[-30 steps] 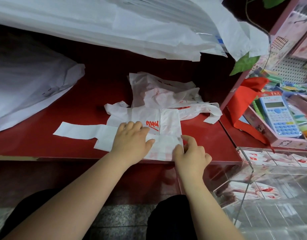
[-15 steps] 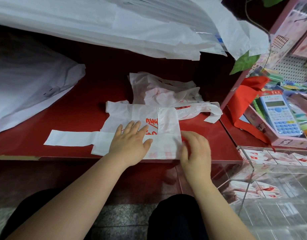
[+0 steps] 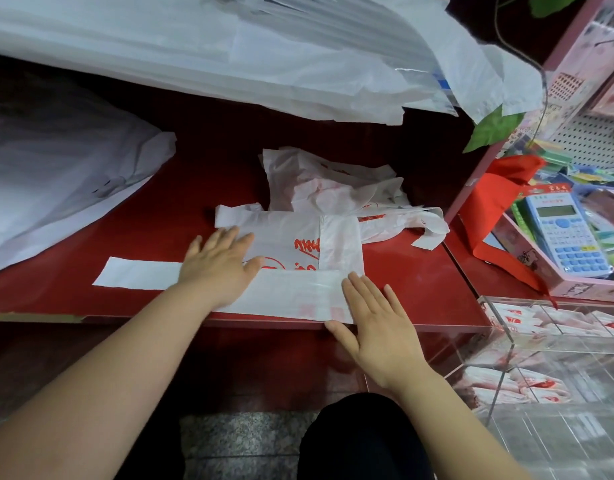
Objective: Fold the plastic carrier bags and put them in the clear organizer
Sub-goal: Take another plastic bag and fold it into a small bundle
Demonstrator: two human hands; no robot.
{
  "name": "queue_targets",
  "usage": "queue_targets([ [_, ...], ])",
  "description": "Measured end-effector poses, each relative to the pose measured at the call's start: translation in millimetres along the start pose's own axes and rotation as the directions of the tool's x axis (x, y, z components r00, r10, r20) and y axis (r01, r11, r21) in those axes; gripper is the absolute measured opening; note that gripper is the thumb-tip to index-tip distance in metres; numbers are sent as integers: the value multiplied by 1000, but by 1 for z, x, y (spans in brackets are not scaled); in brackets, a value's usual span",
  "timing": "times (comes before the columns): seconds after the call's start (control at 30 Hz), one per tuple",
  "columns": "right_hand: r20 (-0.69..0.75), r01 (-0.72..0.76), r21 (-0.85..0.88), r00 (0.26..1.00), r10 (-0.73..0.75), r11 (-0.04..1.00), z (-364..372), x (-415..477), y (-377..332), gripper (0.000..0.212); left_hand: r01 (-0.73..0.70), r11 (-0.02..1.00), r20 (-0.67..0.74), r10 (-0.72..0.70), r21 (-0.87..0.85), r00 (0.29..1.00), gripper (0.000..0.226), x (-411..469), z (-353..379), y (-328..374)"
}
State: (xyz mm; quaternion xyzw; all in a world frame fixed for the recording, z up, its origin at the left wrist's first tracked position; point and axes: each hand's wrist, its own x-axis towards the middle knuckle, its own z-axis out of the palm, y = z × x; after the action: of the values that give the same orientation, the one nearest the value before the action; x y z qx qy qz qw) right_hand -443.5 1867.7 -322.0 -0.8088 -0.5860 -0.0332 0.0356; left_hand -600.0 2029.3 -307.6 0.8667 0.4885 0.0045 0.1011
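Stationery shop: boxed calculator (image 3: 564,233) on display (pink tray), pegboard (image 3: 589,140) behind, red counter (image 3: 160,220).

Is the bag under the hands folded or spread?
Partly folded: the bag has its near edge and right side turned over; one handle lies out.

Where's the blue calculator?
In the head view, the blue calculator lies at the far right in a pink box. It is just right of the red cloth and beyond the clear organizer.

Left hand (image 3: 218,265) and right hand (image 3: 375,323) both flat, palms down, side by side.
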Motion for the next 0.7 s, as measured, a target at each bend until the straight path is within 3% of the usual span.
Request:
queue_targets([
  [0.1,39,-2,28,999,1,1000,-3,-2,2,87,36,997,-106,-43,-67,993,50,3,-2,-13],
  [0.2,57,-30,23,998,29,999,-2,-3,1,82,-27,949,-258,-57,-313,964,40,2,-4,-21],
  [0.3,6,26,100,1000,-26,995,0,0,3,102,-80,892,-327,-78,-445,942,26,-7,-14,-32],
  [0.37,-1,34,151,999,-34,988,1,0,8,121,-50,908,-232,-53,-416,971,32,-17,-22,-44],
  [0.47,18,9,188,1000,-13,982,-6,0,7,129,28,954,-35,-41,-298,999,33,-26,-32,-56],
  [0.53,-11,-20,276,1000,23,961,-7,1,4,117,43,961,-10,-48,-273,999,20,-25,-34,-59],
  [0.63,-94,-41,361,992,80,932,-9,9,3,69,21,960,63,-3,-279,998,21,-24,-33,-60],
  [0.7,-90,-29,303,994,59,953,-10,14,3,44,6,934,51,13,-356,999,19,-21,-33,-61],
])
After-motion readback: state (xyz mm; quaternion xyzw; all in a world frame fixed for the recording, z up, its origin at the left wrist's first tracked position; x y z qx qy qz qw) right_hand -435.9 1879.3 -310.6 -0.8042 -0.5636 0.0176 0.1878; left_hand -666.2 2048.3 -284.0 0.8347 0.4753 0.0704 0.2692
